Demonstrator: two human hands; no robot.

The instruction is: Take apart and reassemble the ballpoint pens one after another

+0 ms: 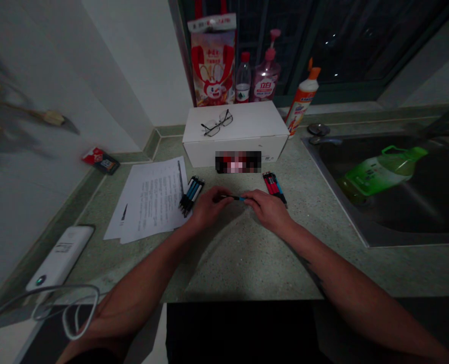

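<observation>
A: Pen loc.?
B: Btwn L hand & R hand, well in from bench front edge.
A: Axis?
B: L–R, approx. parallel to edge.
A: Nearer hand?
B: Neither; both pinch it, one per end.

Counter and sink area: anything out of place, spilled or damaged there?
The green-labelled bottle lies on its side in the sink, an odd place to leave it. I see no spill or damage on the counter, though the light is dim.
</observation>
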